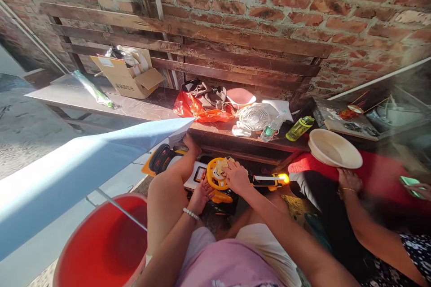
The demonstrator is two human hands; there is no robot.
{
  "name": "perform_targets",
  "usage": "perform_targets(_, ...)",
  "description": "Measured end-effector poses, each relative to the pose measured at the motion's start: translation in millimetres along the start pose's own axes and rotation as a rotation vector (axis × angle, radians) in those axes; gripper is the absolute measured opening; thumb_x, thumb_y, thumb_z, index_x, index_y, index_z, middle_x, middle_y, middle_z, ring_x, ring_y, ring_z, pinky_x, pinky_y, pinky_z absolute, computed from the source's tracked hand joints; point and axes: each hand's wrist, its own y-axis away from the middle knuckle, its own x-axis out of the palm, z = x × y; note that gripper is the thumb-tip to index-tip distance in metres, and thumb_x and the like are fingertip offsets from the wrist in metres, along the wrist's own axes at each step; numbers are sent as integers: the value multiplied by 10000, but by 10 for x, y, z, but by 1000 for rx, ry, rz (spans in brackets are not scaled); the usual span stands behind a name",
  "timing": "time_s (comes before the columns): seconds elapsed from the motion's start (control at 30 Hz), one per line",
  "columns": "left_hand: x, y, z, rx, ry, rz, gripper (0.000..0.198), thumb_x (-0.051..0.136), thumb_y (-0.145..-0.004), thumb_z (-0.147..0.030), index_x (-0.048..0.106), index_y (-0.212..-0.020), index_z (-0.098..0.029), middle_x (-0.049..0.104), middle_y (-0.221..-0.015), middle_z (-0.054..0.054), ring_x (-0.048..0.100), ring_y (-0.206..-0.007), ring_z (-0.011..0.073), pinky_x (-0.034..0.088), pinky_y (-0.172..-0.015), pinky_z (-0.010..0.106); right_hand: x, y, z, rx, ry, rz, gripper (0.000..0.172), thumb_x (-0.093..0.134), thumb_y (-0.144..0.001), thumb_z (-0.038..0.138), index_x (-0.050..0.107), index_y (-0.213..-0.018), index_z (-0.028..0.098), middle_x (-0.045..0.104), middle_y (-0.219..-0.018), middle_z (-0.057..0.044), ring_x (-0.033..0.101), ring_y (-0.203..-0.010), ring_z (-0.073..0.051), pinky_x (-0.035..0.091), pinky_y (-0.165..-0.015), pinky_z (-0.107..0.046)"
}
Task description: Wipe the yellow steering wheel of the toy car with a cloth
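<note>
Between my knees stands a ride-on toy car (193, 174) with a white and black body and a yellow steering wheel (212, 182). My right hand (237, 178) lies over the wheel's right side, its fingers pressed on a crumpled tan cloth (221, 166) at the hub. Palm up, my left hand (201, 196) is at the wheel's lower left rim, with loosely spread fingers. Its fingertips meet the rim, though whether they grip it I cannot tell. A bead bracelet circles that wrist.
A wooden bench (141, 110) holds a cardboard box (129, 78), red plastic bag (191, 107), white fan (254, 118), water bottle (269, 131) and green bottle (299, 128). A red tub (101, 242) stands left. At right, another person's hand (350, 181) is beside a cream basin (335, 148).
</note>
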Motion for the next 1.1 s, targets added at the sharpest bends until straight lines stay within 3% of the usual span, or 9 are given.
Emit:
perform_targets(0.13,-35,-24,19,3,-30,17,447,375,-1093,-519,600,-1375,-254,731,-1245,87,728,-1112,230,564,-946,362,158,-322,307,-313,5,43,362,521,-1038,243,764,-1303,278,659,-1458,-111,533,-1321,-316,442,-1102,-461)
perform_targets(0.23,-51,-39,25,11,-42,21,434,394,-1089,-521,605,-1370,-267,731,-1223,77,726,-1108,228,572,-935,354,261,-520,387,-366,20,128,304,560,-1009,241,807,-1187,255,693,-1391,-114,564,-1285,-318,451,-1092,-466)
perform_targets(0.37,-48,-59,27,-5,-53,4,513,287,-1120,-482,573,-1465,-234,722,-1306,105,713,-1185,246,546,-1045,406,238,-692,275,-304,14,151,344,579,-977,245,800,-1239,272,681,-1403,-109,584,-1268,-312,473,-1069,-445)
perform_targets(0.53,-69,-92,67,19,-58,27,545,344,-1103,-536,579,-1487,-231,675,-1450,131,701,-1217,276,526,-1071,434,154,-755,23,-18,-42,132,408,529,-997,261,764,-1328,297,647,-1441,-122,578,-1291,-320,515,-1020,-437)
perform_targets(0.67,-77,-108,91,22,-54,11,517,385,-1097,-536,591,-1470,-244,694,-1431,115,707,-1205,271,552,-1030,399,191,-571,-71,179,-82,130,383,545,-1000,276,750,-1323,274,625,-1451,-144,570,-1295,-333,532,-986,-418)
perform_targets(0.8,-62,-101,70,11,-65,16,540,337,-1112,-537,587,-1470,-218,651,-1504,128,704,-1216,249,560,-1014,351,356,-157,-23,322,-83,104,354,562,-1014,298,730,-1303,186,617,-1393,-216,583,-1268,-363,533,-965,-423)
perform_targets(0.97,-41,-90,29,7,-87,10,582,313,-1112,-551,539,-1524,-209,600,-1562,139,688,-1230,243,542,-1075,385,534,324,181,333,-129,87,322,588,-1021,317,709,-1283,176,602,-1390,-239,596,-1239,-364,528,-1000,-451)
perform_targets(1.1,-29,-74,21,22,-49,3,545,295,-1121,-498,569,-1497,-215,674,-1448,135,707,-1148,234,544,-1055,393,548,456,385,273,-98,133,295,605,-991,264,709,-1255,183,605,-1403,-250,603,-1231,-374,559,-935,-440)
